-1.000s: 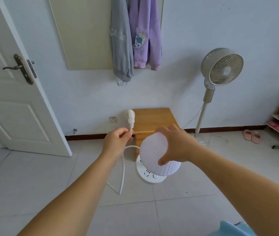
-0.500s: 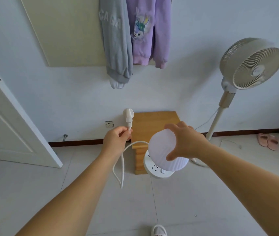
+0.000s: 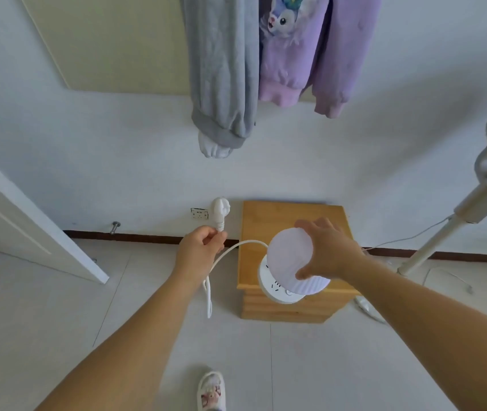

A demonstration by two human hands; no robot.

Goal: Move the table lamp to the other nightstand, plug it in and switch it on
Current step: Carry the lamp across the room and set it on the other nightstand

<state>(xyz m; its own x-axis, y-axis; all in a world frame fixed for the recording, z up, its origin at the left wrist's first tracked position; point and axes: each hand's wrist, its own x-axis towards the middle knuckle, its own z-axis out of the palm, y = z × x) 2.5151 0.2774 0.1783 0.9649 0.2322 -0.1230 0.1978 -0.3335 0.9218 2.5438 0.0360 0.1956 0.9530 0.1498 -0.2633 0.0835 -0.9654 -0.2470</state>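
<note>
My right hand (image 3: 329, 250) grips the ribbed white shade of the table lamp (image 3: 288, 264) from above, and holds it over the front edge of the wooden nightstand (image 3: 283, 218). The lamp's round white base shows below the shade. My left hand (image 3: 199, 247) pinches the white cord just under its plug (image 3: 220, 209), which points up. The rest of the cord (image 3: 209, 295) hangs in a loop toward the floor. A wall socket (image 3: 199, 214) sits low on the wall, just left of the plug and the nightstand.
An open white door (image 3: 28, 232) stands at left. A standing fan (image 3: 485, 185) with its thin cable is at right of the nightstand. Grey and purple clothes (image 3: 266, 60) hang on the wall above. My slippered foot (image 3: 211, 390) is on the tiled floor.
I have walked closer to the wall: the nightstand, socket and clothes look larger. The lamp is now over the nightstand's front edge. Both grips are unchanged.
</note>
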